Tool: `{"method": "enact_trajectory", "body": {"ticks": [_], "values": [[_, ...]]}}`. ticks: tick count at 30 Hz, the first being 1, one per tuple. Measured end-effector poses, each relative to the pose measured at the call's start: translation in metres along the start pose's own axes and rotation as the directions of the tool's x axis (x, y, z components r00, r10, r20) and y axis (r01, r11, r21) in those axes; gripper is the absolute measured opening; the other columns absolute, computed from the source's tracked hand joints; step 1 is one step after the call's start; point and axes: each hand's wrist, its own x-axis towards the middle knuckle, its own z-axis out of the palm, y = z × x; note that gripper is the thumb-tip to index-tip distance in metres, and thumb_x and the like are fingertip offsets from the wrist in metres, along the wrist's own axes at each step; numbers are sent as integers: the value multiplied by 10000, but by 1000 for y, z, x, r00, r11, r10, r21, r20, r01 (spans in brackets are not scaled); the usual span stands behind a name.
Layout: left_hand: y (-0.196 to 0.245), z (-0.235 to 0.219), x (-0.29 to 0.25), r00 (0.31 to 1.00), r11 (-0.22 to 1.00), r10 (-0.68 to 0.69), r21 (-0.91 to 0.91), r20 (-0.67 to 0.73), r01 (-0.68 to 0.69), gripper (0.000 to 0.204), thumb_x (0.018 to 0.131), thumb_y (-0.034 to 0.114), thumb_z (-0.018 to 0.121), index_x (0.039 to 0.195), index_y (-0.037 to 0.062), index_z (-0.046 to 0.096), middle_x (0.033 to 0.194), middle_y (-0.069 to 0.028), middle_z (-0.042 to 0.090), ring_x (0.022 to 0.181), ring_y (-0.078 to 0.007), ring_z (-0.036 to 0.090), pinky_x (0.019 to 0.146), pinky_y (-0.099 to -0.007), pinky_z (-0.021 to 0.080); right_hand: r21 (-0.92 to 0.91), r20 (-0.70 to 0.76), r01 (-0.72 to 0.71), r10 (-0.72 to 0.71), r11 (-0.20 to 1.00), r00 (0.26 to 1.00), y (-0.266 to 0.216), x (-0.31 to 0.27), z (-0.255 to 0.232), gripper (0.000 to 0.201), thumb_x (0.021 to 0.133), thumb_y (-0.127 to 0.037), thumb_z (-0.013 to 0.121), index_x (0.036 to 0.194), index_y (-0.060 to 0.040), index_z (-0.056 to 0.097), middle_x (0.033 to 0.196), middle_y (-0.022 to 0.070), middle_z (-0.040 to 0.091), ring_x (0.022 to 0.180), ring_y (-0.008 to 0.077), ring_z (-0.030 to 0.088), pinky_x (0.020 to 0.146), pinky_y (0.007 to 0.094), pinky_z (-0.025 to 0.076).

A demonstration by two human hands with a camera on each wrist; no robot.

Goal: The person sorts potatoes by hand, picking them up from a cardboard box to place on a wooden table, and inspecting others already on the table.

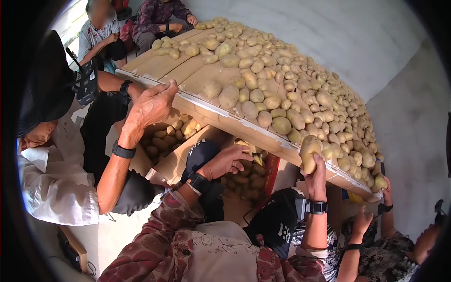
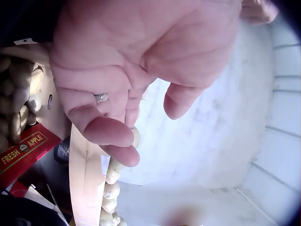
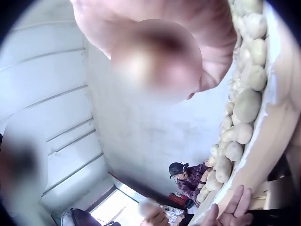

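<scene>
In the head view my right hand (image 1: 316, 177) grips a large oval potato (image 1: 310, 151) upright, just over the near edge of the potato-covered table (image 1: 263, 134). My left hand (image 1: 226, 161) holds nothing; its fingers are loosely bent, above a box of potatoes (image 1: 251, 181) under the table edge. The left wrist view shows the palm of that hand (image 2: 141, 52), with a ring on one finger. In the right wrist view my right hand (image 3: 188, 28) fills the top, and a blurred patch covers what it holds. A heap of potatoes (image 1: 300, 89) spreads over the tabletop.
A second carton (image 1: 176, 155) with potatoes stands below the table on the left. Close on my left a person's hand (image 1: 152, 105) is raised at the table edge. To the right another person holds a potato (image 1: 379, 182). Two more people sit at the far left.
</scene>
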Motion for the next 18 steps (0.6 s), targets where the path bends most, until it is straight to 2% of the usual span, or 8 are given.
{"method": "enact_trajectory", "body": {"ticks": [1, 4, 5, 7, 8, 9, 11, 18], "values": [[9, 1, 1, 1000, 1000, -1, 6, 8, 1, 356, 941, 277, 439, 1256, 115, 410, 1139, -84, 567, 728, -106, 570, 590, -189, 439, -33, -6, 22, -22, 999, 1000, -4, 13, 10, 412, 828, -353, 587, 1097, -60, 478, 962, 70, 573, 711, 130, 548, 543, 227, 448], [25, -5, 4, 914, 842, 299, 527, -274, -117, 257, 896, 95, 497, 1150, 62, 488, 967, -71, 608, 691, -130, 568, 579, -216, 445, -146, 25, 31, -28, 989, 999, -9, 68, 32, 431, 836, -342, 592, 1126, -55, 456, 1001, 73, 569, 786, 130, 558, 597, 231, 472], [28, -8, 4, 917, 845, 295, 521, -270, -119, 257, 896, 95, 497, 1150, 62, 488, 967, -71, 608, 691, -130, 568, 579, -216, 445, -214, 126, 99, -73, 972, 989, -14, 84, 44, 473, 836, -316, 600, 1184, -50, 420, 1061, 92, 558, 886, 145, 551, 684, 250, 469], [39, -15, 9, 733, 145, 676, 963, 70, -226, 212, 847, 71, 531, 1054, 24, 538, 898, -112, 615, 683, -210, 581, 590, -288, 459, -271, 228, 182, -121, 945, 966, -23, 120, 65, 524, 836, -289, 609, 1241, -45, 385, 1120, 110, 548, 985, 160, 544, 770, 269, 466], [38, -22, 14, 686, 65, 716, 966, 130, -251, 188, 804, 65, 558, 980, -2, 558, 841, -154, 607, 703, -290, 588, 616, -337, 462, -351, 201, 162, -94, 922, 975, -23, 140, 74, 542, 830, -282, 620, 1250, -42, 374, 1104, 115, 554, 975, 162, 546, 781, 265, 460], [40, -27, 14, 687, 69, 715, 965, 128, -252, 188, 804, 65, 558, 980, -2, 558, 841, -154, 607, 703, -290, 588, 616, -337, 462, -431, 170, 132, -63, 893, 983, -22, 159, 81, 562, 824, -274, 631, 1258, -39, 363, 1088, 119, 561, 964, 163, 548, 793, 262, 453], [46, -32, 11, 827, 173, 562, 976, 10, -129, 196, 805, 66, 556, 988, -3, 551, 829, -167, 606, 727, -311, 594, 624, -340, 461, -525, 174, 104, -13, 845, 985, -19, 200, 88, 583, 819, -277, 635, 1266, -34, 350, 1106, 132, 551, 978, 178, 543, 818, 273, 445], [55, -41, 15, 828, 237, 555, 969, -79, -67, 194, 801, 77, 561, 980, 3, 547, 816, -165, 595, 710, -326, 587, 624, -353, 465, -800, 156, 175, -82, 573, 984, 0, 329, 118, 637, 806, -285, 635, 1265, 22, 318, 1192, 215, 493, 1076, 267, 506, 904, 340, 404]]}}
